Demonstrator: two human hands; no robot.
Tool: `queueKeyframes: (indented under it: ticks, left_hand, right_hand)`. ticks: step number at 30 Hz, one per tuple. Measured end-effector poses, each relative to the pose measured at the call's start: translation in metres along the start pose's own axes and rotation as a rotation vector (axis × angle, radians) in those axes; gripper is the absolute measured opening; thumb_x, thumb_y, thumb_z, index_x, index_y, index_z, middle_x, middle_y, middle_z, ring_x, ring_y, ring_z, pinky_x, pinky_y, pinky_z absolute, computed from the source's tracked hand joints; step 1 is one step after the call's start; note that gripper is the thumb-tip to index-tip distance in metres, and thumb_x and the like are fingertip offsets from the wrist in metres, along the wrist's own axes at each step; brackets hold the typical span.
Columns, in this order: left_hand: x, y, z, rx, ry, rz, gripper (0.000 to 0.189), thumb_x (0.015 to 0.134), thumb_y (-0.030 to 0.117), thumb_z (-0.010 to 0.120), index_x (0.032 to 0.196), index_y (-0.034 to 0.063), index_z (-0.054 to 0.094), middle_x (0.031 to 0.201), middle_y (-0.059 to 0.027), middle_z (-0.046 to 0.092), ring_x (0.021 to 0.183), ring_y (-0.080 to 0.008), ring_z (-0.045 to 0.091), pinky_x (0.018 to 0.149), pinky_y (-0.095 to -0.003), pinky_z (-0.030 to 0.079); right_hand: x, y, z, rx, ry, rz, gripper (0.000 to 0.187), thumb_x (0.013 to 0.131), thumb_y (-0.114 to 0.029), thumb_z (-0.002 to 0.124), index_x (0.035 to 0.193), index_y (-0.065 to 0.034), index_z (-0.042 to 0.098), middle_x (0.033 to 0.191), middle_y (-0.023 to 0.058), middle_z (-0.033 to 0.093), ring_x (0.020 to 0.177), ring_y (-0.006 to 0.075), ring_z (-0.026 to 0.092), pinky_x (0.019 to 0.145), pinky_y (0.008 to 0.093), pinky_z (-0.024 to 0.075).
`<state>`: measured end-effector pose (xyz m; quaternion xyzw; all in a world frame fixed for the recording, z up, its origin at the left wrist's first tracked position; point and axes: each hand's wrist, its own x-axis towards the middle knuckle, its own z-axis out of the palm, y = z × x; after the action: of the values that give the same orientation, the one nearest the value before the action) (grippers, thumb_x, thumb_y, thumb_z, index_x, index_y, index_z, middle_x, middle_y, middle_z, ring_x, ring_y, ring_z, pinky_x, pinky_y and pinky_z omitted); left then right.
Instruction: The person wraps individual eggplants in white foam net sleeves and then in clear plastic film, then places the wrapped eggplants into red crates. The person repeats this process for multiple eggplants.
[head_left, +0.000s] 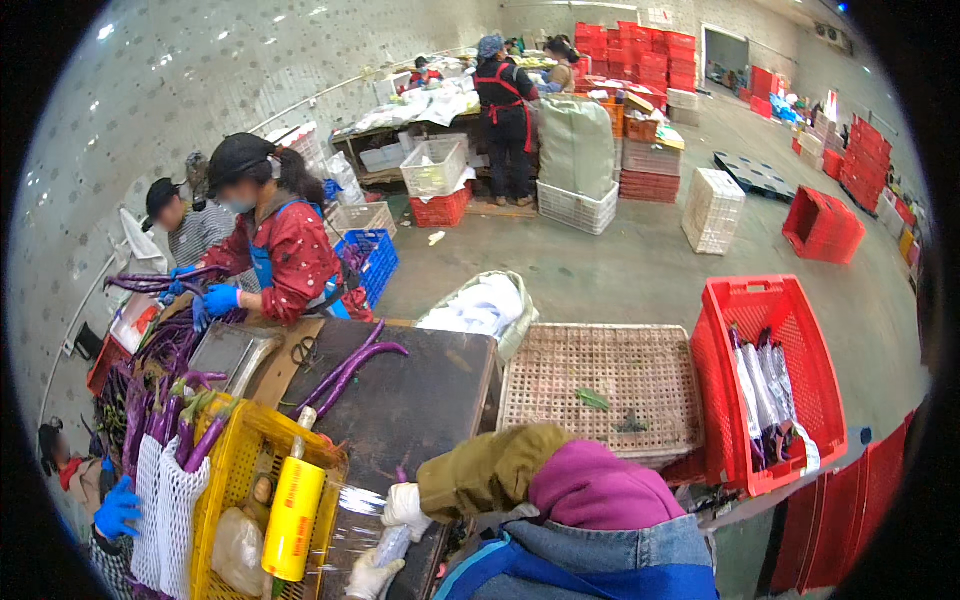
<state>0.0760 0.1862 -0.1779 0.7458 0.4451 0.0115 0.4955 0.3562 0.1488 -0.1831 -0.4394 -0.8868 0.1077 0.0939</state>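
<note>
My right hand (406, 511), in a white glove, grips a film-wrapped eggplant (391, 546) at the front edge of the dark tabletop (420, 390). Its purple tip (401, 474) shows above that hand. My left hand (373, 574), also white-gloved, holds the lower end near the bottom of the picture. Clear plastic film (360, 501) stretches beside my hands. A yellow-labelled film roll (294, 517) lies across the yellow crate (259, 427), which also holds a clear plastic bag (238, 551). Two bare eggplants (360, 367) lie farther back on the tabletop.
Eggplants in white foam nets (171, 510) stand left of the yellow crate. A red crate (772, 300) holds several wrapped eggplants (765, 390). A white perforated crate (600, 375) adjoins the table. Scissors (304, 351) lie near a scale (232, 352). A co-worker (292, 255) handles eggplants across from me.
</note>
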Motion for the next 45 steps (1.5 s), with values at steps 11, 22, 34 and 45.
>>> queueKeyframes:
  ticks: [11,22,34,45]
  left_hand:
    - [-0.021,0.027,0.029,0.86,0.606,0.354,0.109,0.076,0.061,0.089,0.158,0.005,0.045,0.141,-0.0252,0.062,0.129,-0.0427,0.06,0.109,-0.0586,0.045]
    - [-0.019,0.067,0.03,0.938,0.465,0.573,0.044,0.091,0.038,0.08,0.123,0.0091,0.069,0.121,-0.0197,0.072,0.111,-0.0364,0.067,0.1,-0.047,0.052]
    - [0.06,0.007,0.019,0.662,0.362,0.002,0.07,0.09,0.054,0.078,0.141,0.0093,0.062,0.136,-0.021,0.066,0.125,-0.0375,0.064,0.101,-0.0515,0.052]
    - [0.031,0.046,0.034,0.77,0.526,0.258,0.11,0.071,0.053,0.091,0.154,-0.0032,0.046,0.14,-0.0275,0.06,0.126,-0.0421,0.058,0.107,-0.0526,0.047]
  right_hand:
    - [0.035,0.016,-0.004,-0.23,0.435,0.713,0.039,0.067,-0.04,0.083,0.084,-0.0052,0.077,0.076,0.0136,0.073,0.074,0.0329,0.075,0.068,0.0481,0.0593]
    - [0.003,-0.002,0.019,-0.033,-0.161,0.4,0.048,0.072,-0.052,0.082,0.1,-0.0131,0.078,0.091,0.016,0.077,0.087,0.0359,0.075,0.076,0.0491,0.058]
    - [0.005,0.042,0.005,0.056,-0.091,0.319,0.077,0.055,-0.054,0.095,0.114,-0.0103,0.074,0.09,0.0156,0.078,0.088,0.0374,0.077,0.081,0.0491,0.0609]
    - [0.041,0.056,-0.023,-0.2,0.253,0.327,0.032,0.062,-0.043,0.083,0.073,-0.0134,0.08,0.065,0.0087,0.07,0.068,0.031,0.072,0.063,0.0493,0.0571]
